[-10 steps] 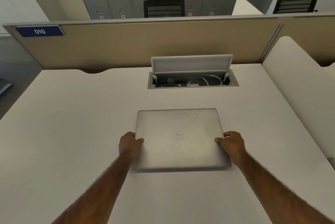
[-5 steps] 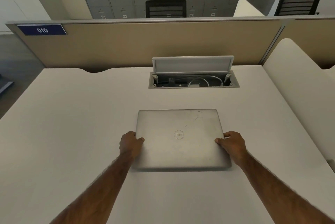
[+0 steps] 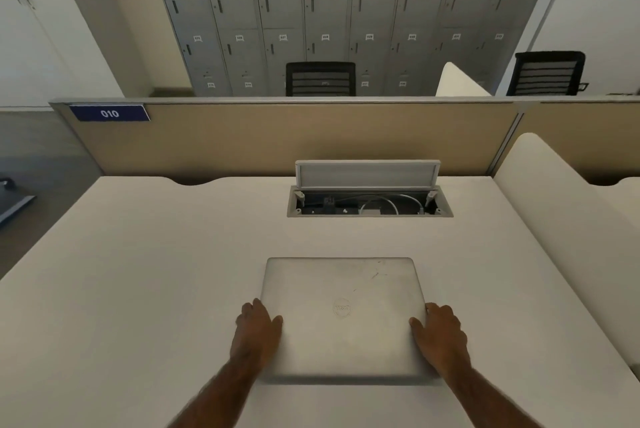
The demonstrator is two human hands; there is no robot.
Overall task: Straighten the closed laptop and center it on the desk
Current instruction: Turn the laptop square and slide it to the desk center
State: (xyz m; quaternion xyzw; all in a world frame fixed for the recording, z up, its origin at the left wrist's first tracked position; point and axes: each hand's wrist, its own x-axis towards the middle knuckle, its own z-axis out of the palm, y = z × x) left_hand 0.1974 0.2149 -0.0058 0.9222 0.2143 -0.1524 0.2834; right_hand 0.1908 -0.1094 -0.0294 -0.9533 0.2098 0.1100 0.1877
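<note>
A closed silver laptop (image 3: 341, 318) lies flat on the white desk (image 3: 138, 289), its edges square to the desk and roughly in line with the cable box behind it. My left hand (image 3: 257, 329) grips the laptop's left edge, thumb on the lid. My right hand (image 3: 440, 332) grips the right edge the same way. Both forearms reach in from the bottom of the view.
An open cable box (image 3: 369, 200) with its lid raised sits in the desk behind the laptop. A tan partition (image 3: 294, 136) with a blue "010" tag (image 3: 109, 113) closes the far edge. A white side divider (image 3: 561, 219) stands on the right. Grey lockers and two black chairs stand beyond.
My head has tilted up, so the laptop and hands sit lower in view. The laptop and both hands keep the same hold and place on the desk.
</note>
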